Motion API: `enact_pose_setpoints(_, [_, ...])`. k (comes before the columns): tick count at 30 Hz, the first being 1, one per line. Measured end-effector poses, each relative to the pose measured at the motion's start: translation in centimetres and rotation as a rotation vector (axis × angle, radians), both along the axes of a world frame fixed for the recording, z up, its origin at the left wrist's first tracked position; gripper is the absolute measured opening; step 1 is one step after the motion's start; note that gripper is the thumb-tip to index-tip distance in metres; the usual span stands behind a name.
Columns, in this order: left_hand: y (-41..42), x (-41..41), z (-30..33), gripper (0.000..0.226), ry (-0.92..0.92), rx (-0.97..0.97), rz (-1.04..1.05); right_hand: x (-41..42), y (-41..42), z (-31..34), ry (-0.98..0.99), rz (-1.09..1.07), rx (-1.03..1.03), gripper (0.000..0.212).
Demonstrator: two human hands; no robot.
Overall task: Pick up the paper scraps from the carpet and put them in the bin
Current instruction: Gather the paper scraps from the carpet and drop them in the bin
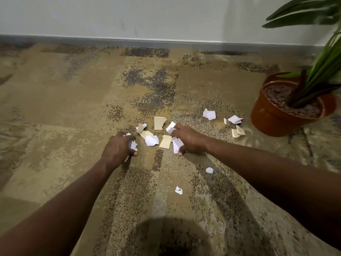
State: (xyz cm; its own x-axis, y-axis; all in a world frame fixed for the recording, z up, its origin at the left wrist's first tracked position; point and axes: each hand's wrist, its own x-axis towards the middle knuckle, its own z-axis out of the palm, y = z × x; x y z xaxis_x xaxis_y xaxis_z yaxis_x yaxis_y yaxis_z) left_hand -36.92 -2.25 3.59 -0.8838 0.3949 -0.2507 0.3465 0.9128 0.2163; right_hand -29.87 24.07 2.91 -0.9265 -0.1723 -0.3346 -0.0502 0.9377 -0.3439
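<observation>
White and cream paper scraps lie scattered on the mottled tan carpet. My left hand is curled around white paper scraps and rests on the carpet. My right hand presses down on more white scraps, fingers bent over them. Between the hands lie a white scrap and a cream scrap. Another cream piece sits just beyond. More scraps lie to the right near the pot. Two small white bits lie closer to me. No bin is in view.
A terracotta pot with a green plant stands at the right, close to the scraps. A white wall with a grey skirting board runs along the far side. My shadow falls on the carpet at the bottom.
</observation>
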Motion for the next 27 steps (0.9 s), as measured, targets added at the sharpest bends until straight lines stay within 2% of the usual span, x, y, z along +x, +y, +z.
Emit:
enact_pose_setpoints(3, [-0.3, 1.2, -0.1, 0.028, 0.057, 0.156, 0.077, 0.9, -0.4, 0.3, 0.048, -0.077, -0.046, 0.051])
enact_pose_setpoints(5, [-0.4, 1.8, 0.0, 0.017, 0.079, 0.185, 0.131, 1.4, -0.5, 0.4, 0.079, -0.128, -0.062, 0.029])
enact_pose_setpoints(7, [-0.7, 2.3, 0.0, 0.011, 0.08, 0.198, 0.142, 1.8, -0.4, 0.5, 0.063, -0.19, -0.093, 0.016])
enact_pose_setpoints(9, [-0.9, 2.7, 0.1, 0.011, 0.053, 0.218, 0.158, 2.1, -0.2, 1.0, 0.041, -0.224, -0.107, 0.023])
enact_pose_setpoints(11, [-0.9, 3.3, 0.4, 0.01, 0.007, 0.259, 0.19, 2.3, 0.0, 1.9, 0.038, -0.253, -0.127, 0.018])
enact_pose_setpoints(16, [0.0, 3.9, 2.6, 0.017, -0.06, 0.382, 0.271, 2.4, 1.1, 5.3, 0.083, -0.34, -0.165, 0.025])
enact_pose_setpoints(20, [2.6, 3.8, 6.0, 0.005, -0.075, 0.438, 0.286, 3.1, 2.2, 8.5, 0.124, -0.394, -0.224, 0.031])
enact_pose_setpoints(27, [9.7, 5.1, 12.0, 0.021, -0.258, 0.71, 0.216, 6.2, 5.2, 14.2, 0.206, -0.483, -0.31, 0.019])
